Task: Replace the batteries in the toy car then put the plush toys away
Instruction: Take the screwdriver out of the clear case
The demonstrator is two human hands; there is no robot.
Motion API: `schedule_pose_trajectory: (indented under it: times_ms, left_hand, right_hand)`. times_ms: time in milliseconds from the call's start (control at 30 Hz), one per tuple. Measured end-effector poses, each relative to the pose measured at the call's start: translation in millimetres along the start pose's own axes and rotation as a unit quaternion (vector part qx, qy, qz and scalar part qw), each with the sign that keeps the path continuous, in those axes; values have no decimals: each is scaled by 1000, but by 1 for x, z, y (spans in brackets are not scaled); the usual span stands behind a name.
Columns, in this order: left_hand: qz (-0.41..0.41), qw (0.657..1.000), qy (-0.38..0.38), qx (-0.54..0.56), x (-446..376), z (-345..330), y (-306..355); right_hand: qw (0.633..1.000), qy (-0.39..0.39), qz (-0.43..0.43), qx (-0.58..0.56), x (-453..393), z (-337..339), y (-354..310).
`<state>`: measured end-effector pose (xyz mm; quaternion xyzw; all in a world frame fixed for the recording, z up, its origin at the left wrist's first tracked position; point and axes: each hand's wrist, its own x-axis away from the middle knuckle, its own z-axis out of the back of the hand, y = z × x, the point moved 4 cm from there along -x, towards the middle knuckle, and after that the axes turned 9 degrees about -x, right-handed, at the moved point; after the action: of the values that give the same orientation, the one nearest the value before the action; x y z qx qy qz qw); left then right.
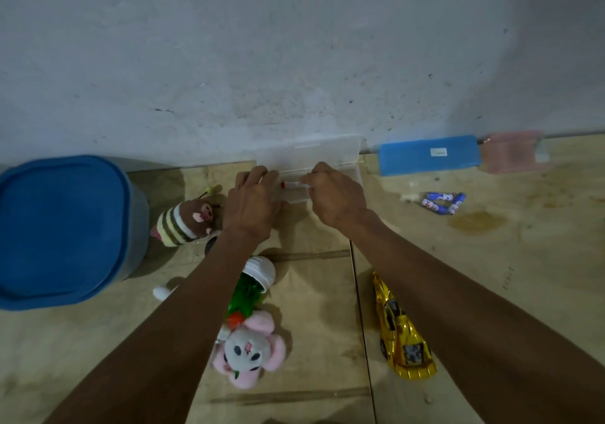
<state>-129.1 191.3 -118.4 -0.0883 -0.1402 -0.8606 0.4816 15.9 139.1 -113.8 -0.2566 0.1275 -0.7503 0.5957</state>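
- Here, both hands work at an open clear plastic case (327,153) set against the wall: the left hand (250,199) rests on its near-left edge, fingers curled over the rim, while the right hand (334,194) pinches a small red-tipped tool (294,184), seemingly a screwdriver, lying in the tray.
- The gold toy car (401,332) lies well apart on the floor by the right forearm; loose batteries (442,201) sit to the right of the case.
- Done well, the left hand would likely keep the light case pinned while the right lifts the tool straight out, so the tray does not slide or tip.
- Two plush toys wait: a striped plush (183,222) beside the left hand, a pink plush (247,351) under the left forearm.
- The surface is pale, stained flooring with a seam; a blue-lidded bin (62,230) stands left, and a blue case (429,155) lies along the scuffed grey wall (294,47).
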Motion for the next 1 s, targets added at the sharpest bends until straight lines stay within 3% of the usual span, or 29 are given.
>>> schedule_pose_trajectory:
  times_ms: [200,367,533,700,833,1000]
  left_hand:
    - [17,1000,-2,-19,3,5,4]
    - [27,999,-6,-34,2,6,4]
    - [22,999,-3,-37,6,1,2]
    - [34,999,-1,-38,14,-1,4]
    - [39,998,37,23,38,5,47]
    - [-15,994,78,70,98,-9,153]
  right_hand:
    - [993,30,6,114,-10,6,-13]
    - [991,62,28,117,-1,8,-15]
    - [980,184,56,-45,29,31,-17]
    - [928,278,3,-250,71,65,-1]
    - [896,342,-23,-280,123,98,34]
    - [871,372,-64,-315,180,121,95]
